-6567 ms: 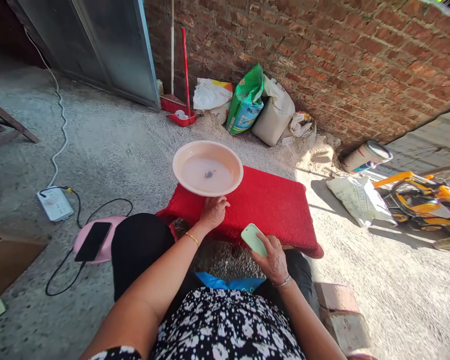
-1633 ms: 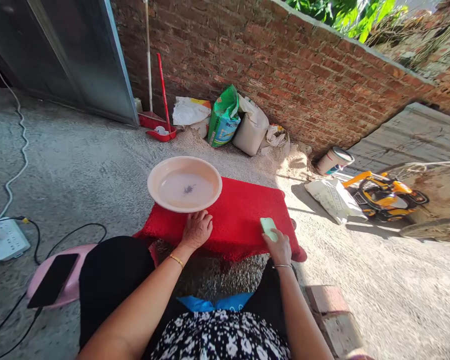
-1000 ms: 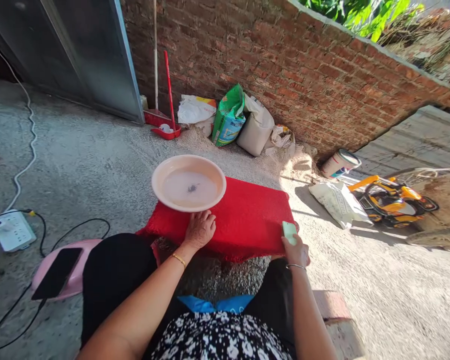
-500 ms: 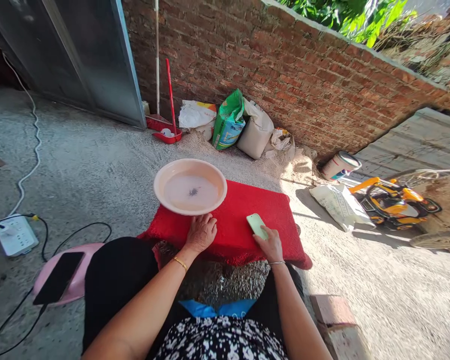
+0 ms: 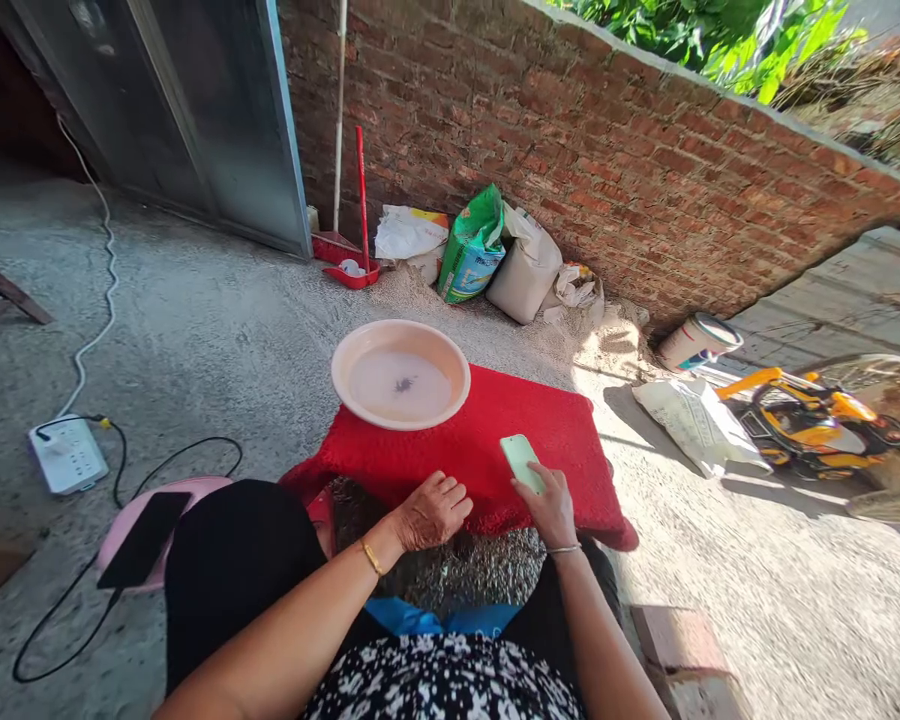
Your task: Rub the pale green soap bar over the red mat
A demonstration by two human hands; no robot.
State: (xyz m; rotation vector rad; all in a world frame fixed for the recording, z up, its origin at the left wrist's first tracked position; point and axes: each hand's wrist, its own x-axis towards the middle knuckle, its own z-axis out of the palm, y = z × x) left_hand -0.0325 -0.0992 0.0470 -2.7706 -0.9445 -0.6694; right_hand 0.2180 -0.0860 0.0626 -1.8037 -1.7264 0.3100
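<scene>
I sit on the ground facing a red mat [image 5: 525, 420]. A pale pink basin [image 5: 400, 372] with cloudy water and a dark speck stands on the mat's far left corner. My left hand [image 5: 431, 512] hovers over the mat's near edge, fingers loosely curled, holding nothing. My right hand [image 5: 551, 505] grips a light green phone [image 5: 521, 461] just above the mat. Between my knees lies a heap of small dark seeds [image 5: 450, 570] in a red container.
A black phone [image 5: 141, 525] lies on a pink stool at my left, cabled to a white power strip [image 5: 67, 455]. Sacks [image 5: 495, 255] and a red dustpan [image 5: 349, 265] lean on the brick wall. A yellow toy vehicle [image 5: 817, 425], a bucket [image 5: 694, 342] and a brick [image 5: 679, 645] are at right.
My left hand has left the basin's rim and drawn back toward the seed heap. My right hand swung the green phone out to the mat's right edge, then back toward the middle.
</scene>
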